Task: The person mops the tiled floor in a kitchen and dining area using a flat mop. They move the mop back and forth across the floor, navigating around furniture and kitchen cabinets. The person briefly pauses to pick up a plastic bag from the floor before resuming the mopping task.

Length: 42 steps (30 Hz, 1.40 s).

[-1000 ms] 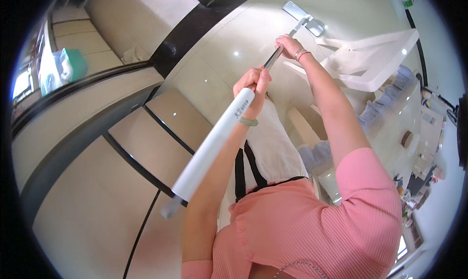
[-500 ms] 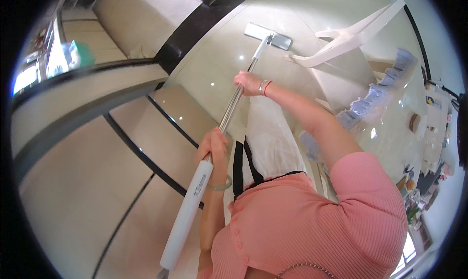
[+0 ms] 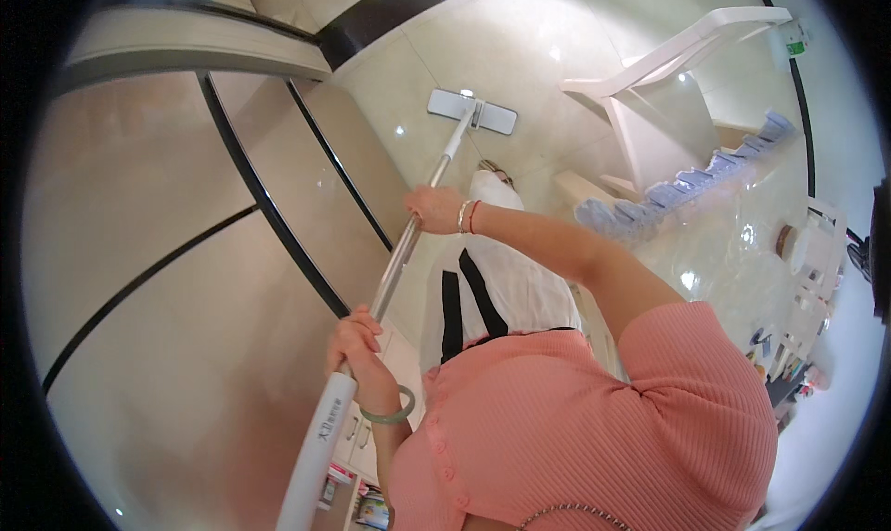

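Mop pole [image 3: 399,260] is gripped low by L hand [image 3: 358,345], at white handle's [image 3: 316,447] top, & higher by R hand [image 3: 437,209], w/ mop head [image 3: 497,118] set on floor [image 3: 394,85] short of its dark edge strip [image 3: 399,17], so work seems under way, tho done vs. left can't be judged.

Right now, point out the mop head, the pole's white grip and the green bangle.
Mop head [image 3: 476,114], head view: the central joint.
White grip [image 3: 316,452], head view: middle of its visible length.
Green bangle [image 3: 386,419], head view: the ring's lower edge.
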Available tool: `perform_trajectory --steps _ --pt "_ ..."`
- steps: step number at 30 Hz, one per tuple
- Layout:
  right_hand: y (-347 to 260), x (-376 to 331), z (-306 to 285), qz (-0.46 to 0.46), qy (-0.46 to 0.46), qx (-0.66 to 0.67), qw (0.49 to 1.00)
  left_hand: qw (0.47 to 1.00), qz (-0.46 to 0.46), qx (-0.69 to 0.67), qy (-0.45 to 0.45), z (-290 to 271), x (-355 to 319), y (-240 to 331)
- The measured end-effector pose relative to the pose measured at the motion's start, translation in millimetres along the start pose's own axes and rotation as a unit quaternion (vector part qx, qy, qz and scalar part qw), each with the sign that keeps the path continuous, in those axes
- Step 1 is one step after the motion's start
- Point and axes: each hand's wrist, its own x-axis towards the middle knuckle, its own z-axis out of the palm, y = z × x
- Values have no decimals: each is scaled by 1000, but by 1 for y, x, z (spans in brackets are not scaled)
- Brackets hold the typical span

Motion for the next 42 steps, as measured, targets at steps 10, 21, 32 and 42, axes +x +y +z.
perform_trajectory --steps 10,21,32,42 --pt "11 -29 -35 43 -69 9 997 999 10 -23 -27 25 -7 -7" --pt "84 -85 -78 112 -196 -51 973 989 -59 -126 -56 88 -16 -51" --pt "197 -172 -109 143 1 -32 989 937 31 -184 -296 184 -8 -75" --pt "154 -150 -58 124 57 -26 990 921 98 -109 -362 122 2 -48"
